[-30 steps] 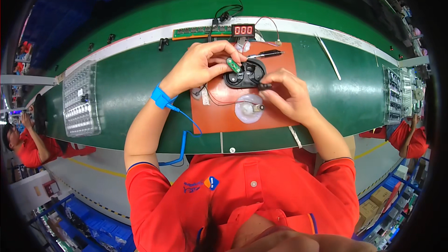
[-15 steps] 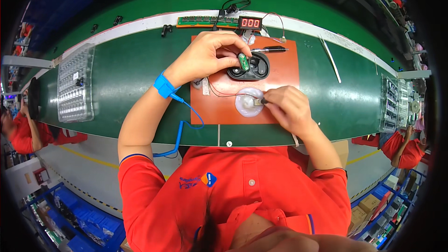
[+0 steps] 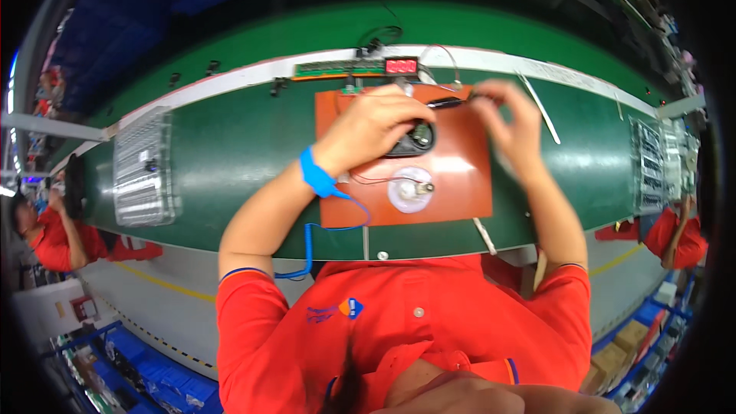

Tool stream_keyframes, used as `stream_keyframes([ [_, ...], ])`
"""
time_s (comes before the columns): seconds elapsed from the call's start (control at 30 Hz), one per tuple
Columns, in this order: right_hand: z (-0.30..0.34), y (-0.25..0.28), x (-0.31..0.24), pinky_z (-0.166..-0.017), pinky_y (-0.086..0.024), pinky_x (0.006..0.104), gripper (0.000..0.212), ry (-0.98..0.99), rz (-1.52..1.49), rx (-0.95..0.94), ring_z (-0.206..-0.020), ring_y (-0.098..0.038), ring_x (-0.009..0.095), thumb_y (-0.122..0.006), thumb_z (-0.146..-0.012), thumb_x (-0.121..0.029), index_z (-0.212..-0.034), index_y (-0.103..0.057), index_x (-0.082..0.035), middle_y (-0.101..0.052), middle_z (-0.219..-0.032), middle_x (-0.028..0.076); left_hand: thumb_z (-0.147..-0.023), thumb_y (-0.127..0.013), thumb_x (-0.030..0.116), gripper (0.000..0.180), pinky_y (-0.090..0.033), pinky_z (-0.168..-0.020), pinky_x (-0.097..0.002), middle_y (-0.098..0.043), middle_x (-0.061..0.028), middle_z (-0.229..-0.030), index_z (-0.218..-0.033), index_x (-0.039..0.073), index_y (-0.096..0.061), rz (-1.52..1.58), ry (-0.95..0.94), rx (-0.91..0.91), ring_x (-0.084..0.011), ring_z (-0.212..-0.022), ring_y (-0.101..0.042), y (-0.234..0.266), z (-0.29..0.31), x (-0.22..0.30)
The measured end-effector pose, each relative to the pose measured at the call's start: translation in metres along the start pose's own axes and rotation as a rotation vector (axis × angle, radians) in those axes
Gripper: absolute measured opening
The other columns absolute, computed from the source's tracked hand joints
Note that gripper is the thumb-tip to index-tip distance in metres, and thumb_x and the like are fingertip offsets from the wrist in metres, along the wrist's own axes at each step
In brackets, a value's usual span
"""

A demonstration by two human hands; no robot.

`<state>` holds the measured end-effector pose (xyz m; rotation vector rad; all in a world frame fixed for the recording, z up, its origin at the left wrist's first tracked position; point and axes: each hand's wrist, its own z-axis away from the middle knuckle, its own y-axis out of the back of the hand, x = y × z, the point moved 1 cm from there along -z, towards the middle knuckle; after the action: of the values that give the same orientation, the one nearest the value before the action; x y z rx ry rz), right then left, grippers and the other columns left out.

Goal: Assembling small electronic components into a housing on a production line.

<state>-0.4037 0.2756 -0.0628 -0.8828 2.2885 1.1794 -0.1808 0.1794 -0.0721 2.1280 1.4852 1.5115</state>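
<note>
Under the left hand [image 3: 376,126] sits a shiny black plastic case [image 3: 414,138] on a smooth, dull orange mat [image 3: 452,184]. Below it lies a cloudy plastic disc [image 3: 406,192].

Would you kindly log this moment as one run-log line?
left hand: pressing on black oval plastic housing | right hand: raised at dark pen-like tool, grip unclear | surface: orange rubber mat

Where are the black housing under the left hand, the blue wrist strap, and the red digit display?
black housing [image 3: 418,138], head view, on its uncovered right end.
blue wrist strap [image 3: 315,172], head view, on the band's middle.
red digit display [image 3: 401,67], head view, on its lit face.
</note>
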Motion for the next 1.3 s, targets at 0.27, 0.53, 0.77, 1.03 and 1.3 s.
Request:
stream_keyframes([
  [0.27,-0.096,0.019,0.133,-0.067,-0.049,0.0302,0.021,-0.339,0.509,0.059,-0.074,-0.063,0.019,-0.069,-0.085,-0.018,-0.103,-0.063,-0.009,-0.066,-0.083,0.007,-0.075,-0.066,-0.004,0.03,-0.051,-0.088,-0.0376,-0.069,-0.009,-0.107,-0.104,0.004,-0.069,-0.003,-0.122,-0.076,-0.0285,-0.097,-0.062,0.008,0.006,0.012],
  [0.53,-0.104,-0.008,0.112,-0.068,-0.05,0.0343,0.022,-0.179,0.489,0.075,-0.076,-0.062,0.023,-0.069,-0.084,-0.024,-0.101,-0.062,-0.01,-0.064,-0.087,0.007,-0.077,-0.064,-0.005,0.031,-0.05,-0.09,-0.0392,-0.068,-0.0079,-0.11,-0.106,0.003,-0.069,-0.013,-0.088,-0.098,-0.0278,-0.101,-0.061,0.013,0.01,0.002],
  [0.77,-0.101,-0.005,0.124,-0.072,-0.051,0.0362,0.022,-0.19,0.584,0.025,-0.082,-0.064,0.024,-0.068,-0.085,-0.023,-0.101,-0.063,-0.009,-0.065,-0.092,0.006,-0.08,-0.063,-0.001,0.025,-0.051,-0.088,-0.0359,-0.068,-0.0092,-0.104,-0.104,0.006,-0.069,-0.114,0.049,0.127,-0.0262,-0.103,-0.061,0.053,0.005,-0.011],
  [1.03,-0.015,-0.025,-0.021,-0.078,-0.045,0.0372,0.036,0.283,0.1,-0.219,-0.09,-0.057,0.026,-0.075,-0.075,-0.022,-0.105,-0.065,-0.005,-0.062,-0.098,0.009,-0.085,-0.055,0.002,0.039,-0.038,-0.105,-0.0394,-0.058,-0.0115,-0.129,-0.123,0.012,-0.061,-1.133,0.377,0.392,-0.0312,-0.12,-0.051,0.186,0.106,-0.157],
  [1.3,0.011,-0.039,-0.031,-0.076,-0.043,0.0381,0.036,0.227,0.16,-0.239,-0.087,-0.055,0.028,-0.077,-0.073,-0.018,-0.105,-0.064,-0.007,-0.061,-0.095,0.009,-0.083,-0.049,-0.003,0.042,-0.039,-0.104,-0.0418,-0.06,-0.0124,-0.126,-0.121,0.011,-0.062,-0.733,0.423,0.388,-0.0333,-0.119,-0.052,0.172,0.1,-0.164],
])
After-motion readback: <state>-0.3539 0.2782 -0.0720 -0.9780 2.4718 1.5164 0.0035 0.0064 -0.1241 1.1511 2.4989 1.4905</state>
